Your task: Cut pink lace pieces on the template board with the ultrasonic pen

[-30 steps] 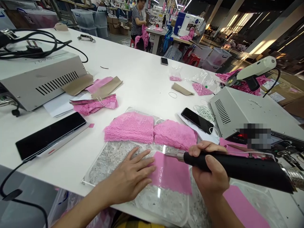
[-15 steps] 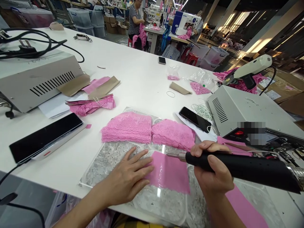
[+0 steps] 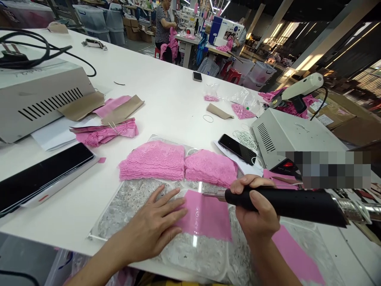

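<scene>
My left hand (image 3: 159, 222) lies flat with fingers spread, its fingertips on the left edge of a pink fabric piece (image 3: 208, 216). The fabric rests on a clear, scuffed plastic board (image 3: 125, 202). My right hand (image 3: 257, 210) grips a black handheld tool (image 3: 282, 201) with a narrow metal tip. That tip points left, over the upper edge of the fabric; whether it touches is hard to tell. Behind the fabric sit two stacks of pink lace pieces, a left stack (image 3: 153, 161) and a right stack (image 3: 211, 167). Another pink piece (image 3: 296, 254) is at the lower right.
Grey vented boxes stand at the left (image 3: 44, 95) and right (image 3: 294, 135). Phones lie at the left (image 3: 44, 174) and behind the right stack (image 3: 238, 149). Clipped pink lace (image 3: 107, 131) and white elastic loops (image 3: 245, 140) are on the table. People work at sewing machines beyond.
The whole scene has shifted slightly left in the view. Both hands, the tool and the fabric keep about the same places relative to one another.
</scene>
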`<state>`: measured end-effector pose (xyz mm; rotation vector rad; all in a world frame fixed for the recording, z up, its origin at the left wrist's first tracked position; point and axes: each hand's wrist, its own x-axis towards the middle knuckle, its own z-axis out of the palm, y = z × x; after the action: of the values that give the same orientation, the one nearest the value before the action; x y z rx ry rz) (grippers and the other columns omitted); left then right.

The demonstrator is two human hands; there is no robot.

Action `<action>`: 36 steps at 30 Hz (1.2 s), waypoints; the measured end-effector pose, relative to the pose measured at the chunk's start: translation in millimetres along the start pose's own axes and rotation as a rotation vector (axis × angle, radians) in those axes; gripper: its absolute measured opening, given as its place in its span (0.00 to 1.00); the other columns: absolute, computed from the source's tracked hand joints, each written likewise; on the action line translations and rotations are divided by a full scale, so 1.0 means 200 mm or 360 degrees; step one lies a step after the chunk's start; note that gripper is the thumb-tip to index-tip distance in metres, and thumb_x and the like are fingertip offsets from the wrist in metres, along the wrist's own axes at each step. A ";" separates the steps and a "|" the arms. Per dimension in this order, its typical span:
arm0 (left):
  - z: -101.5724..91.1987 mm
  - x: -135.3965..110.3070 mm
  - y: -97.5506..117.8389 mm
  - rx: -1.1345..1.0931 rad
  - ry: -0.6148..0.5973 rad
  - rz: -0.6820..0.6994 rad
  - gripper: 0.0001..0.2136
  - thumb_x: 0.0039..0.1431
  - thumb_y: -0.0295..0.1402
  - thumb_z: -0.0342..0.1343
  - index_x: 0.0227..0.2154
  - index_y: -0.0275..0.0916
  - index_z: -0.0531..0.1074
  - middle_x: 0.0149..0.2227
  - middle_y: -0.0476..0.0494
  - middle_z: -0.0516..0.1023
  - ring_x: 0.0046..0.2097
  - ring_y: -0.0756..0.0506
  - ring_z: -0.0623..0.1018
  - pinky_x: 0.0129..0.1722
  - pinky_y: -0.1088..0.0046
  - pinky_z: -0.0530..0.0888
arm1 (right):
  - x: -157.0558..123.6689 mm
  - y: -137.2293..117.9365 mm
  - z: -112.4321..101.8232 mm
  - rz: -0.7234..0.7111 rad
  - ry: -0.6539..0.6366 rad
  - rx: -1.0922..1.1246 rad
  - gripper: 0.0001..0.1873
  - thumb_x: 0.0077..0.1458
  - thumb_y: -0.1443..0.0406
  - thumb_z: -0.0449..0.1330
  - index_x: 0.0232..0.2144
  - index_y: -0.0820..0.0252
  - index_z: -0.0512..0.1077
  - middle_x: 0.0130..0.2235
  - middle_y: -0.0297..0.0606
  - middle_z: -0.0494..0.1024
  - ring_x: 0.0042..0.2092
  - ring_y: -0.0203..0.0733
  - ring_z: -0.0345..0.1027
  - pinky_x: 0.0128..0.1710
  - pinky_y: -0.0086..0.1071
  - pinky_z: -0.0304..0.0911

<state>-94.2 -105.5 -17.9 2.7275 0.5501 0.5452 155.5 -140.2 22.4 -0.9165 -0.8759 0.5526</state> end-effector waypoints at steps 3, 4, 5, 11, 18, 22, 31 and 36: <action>0.00 0.00 0.00 -0.0025 0.0041 0.0000 0.18 0.66 0.30 0.54 0.58 0.41 0.69 0.59 0.40 0.73 0.67 0.38 0.63 0.68 0.48 0.53 | 0.01 -0.03 -0.03 -0.0016 0.0102 -0.0021 0.04 0.45 0.66 0.59 0.28 0.58 0.70 0.31 0.32 0.70 0.25 0.34 0.65 0.27 0.34 0.65; 0.00 -0.01 -0.01 -0.0030 0.0060 0.0005 0.18 0.66 0.30 0.54 0.58 0.42 0.69 0.59 0.40 0.73 0.67 0.38 0.63 0.68 0.48 0.53 | 0.01 -0.04 -0.05 -0.0023 0.0132 -0.0048 0.04 0.45 0.66 0.58 0.28 0.58 0.70 0.31 0.32 0.70 0.25 0.34 0.65 0.27 0.35 0.65; 0.01 -0.01 -0.01 -0.0030 0.0080 0.0011 0.18 0.66 0.30 0.54 0.58 0.41 0.69 0.59 0.40 0.73 0.67 0.39 0.63 0.68 0.49 0.53 | 0.01 -0.05 -0.07 -0.0033 0.0158 -0.0083 0.04 0.44 0.66 0.59 0.27 0.58 0.69 0.31 0.32 0.69 0.25 0.34 0.65 0.27 0.35 0.65; 0.02 -0.01 -0.01 0.0012 0.0107 0.0041 0.17 0.66 0.31 0.54 0.57 0.39 0.69 0.59 0.40 0.72 0.68 0.39 0.61 0.69 0.50 0.50 | 0.02 -0.06 -0.16 -0.0100 0.0259 -0.0158 0.03 0.43 0.66 0.58 0.26 0.58 0.69 0.30 0.32 0.70 0.25 0.34 0.64 0.26 0.35 0.64; 0.01 -0.01 -0.01 -0.0019 0.0106 0.0012 0.18 0.66 0.32 0.55 0.58 0.41 0.69 0.59 0.41 0.73 0.67 0.38 0.61 0.69 0.49 0.52 | 0.02 -0.04 -0.15 -0.0117 0.0205 -0.0132 0.04 0.43 0.67 0.59 0.27 0.59 0.70 0.30 0.32 0.70 0.25 0.34 0.65 0.26 0.34 0.64; 0.00 0.00 -0.01 -0.0013 0.0122 0.0018 0.19 0.66 0.31 0.54 0.59 0.41 0.68 0.59 0.41 0.73 0.67 0.38 0.62 0.69 0.48 0.52 | 0.01 -0.03 -0.15 -0.0103 0.0180 -0.0134 0.04 0.44 0.66 0.60 0.27 0.58 0.70 0.30 0.33 0.70 0.25 0.34 0.65 0.26 0.34 0.64; 0.01 -0.01 -0.02 0.0040 0.0103 0.0042 0.18 0.66 0.32 0.54 0.58 0.42 0.69 0.59 0.43 0.72 0.67 0.39 0.62 0.69 0.50 0.52 | 0.03 -0.05 -0.17 -0.0061 0.0283 -0.0166 0.04 0.42 0.66 0.59 0.26 0.58 0.69 0.30 0.32 0.70 0.25 0.34 0.64 0.26 0.35 0.63; 0.01 -0.02 -0.03 0.0119 0.0070 0.0079 0.18 0.67 0.33 0.54 0.59 0.41 0.68 0.61 0.44 0.70 0.69 0.40 0.58 0.70 0.52 0.48 | 0.04 -0.09 -0.27 -0.0102 0.0426 -0.0232 0.04 0.41 0.66 0.59 0.25 0.59 0.69 0.29 0.32 0.69 0.25 0.34 0.63 0.27 0.35 0.63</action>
<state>-97.8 -102.6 -23.7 2.8124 0.5245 0.6101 205.7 -167.0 23.4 -1.0640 -0.7065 0.3045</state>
